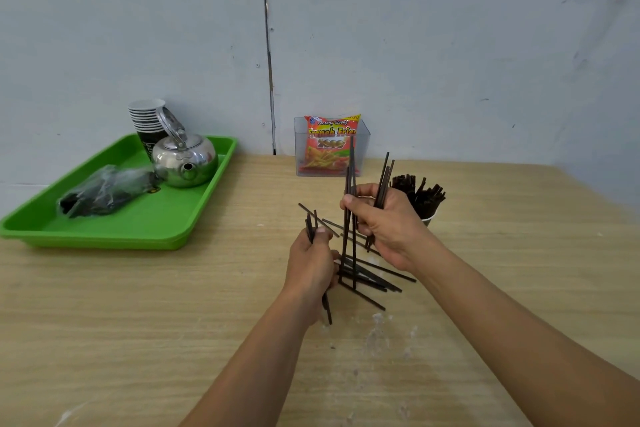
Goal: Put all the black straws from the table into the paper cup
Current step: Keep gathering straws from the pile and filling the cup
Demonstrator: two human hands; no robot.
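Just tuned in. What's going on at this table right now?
A person is gathering black straws off the wooden table. The left hand grips a small bundle, and the right hand holds several more upright. A pile of loose straws lies on the table beneath the hands. The paper cup, just behind the right hand, already holds a bunch, so the job is partway done.

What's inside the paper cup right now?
A bunch of black straws stands in the paper cup, ends poking above its rim. The right hand covers most of the cup, so its inside is hidden.
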